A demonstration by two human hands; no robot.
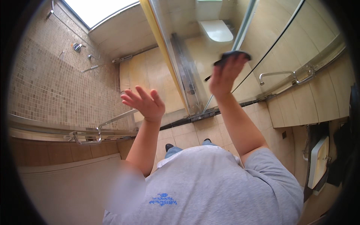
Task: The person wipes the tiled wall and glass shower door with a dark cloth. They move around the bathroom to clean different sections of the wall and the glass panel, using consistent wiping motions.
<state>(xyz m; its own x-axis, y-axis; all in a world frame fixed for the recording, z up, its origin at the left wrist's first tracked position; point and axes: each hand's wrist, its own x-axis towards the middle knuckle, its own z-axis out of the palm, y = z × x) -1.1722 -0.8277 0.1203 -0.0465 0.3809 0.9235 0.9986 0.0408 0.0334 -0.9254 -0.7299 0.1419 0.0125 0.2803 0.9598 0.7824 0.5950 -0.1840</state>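
Dark, soft cloth (232,56) is yielding under our right hand (225,77), pressing it flat to the glass shower door (262,45); left hand (144,103) is hovering, fingers spread.

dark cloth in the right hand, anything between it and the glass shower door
Nothing visible does. The right hand presses the dark cloth against the glass shower door. The left hand is spread open, holding nothing.

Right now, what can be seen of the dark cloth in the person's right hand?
The dark cloth is a small, soft-looking piece, dark grey to black, bunched rather than spread flat. Only its upper part shows, poking out above the fingertips of the raised right hand, which presses it against the glass shower door. Its full size, weave and wetness cannot be told.
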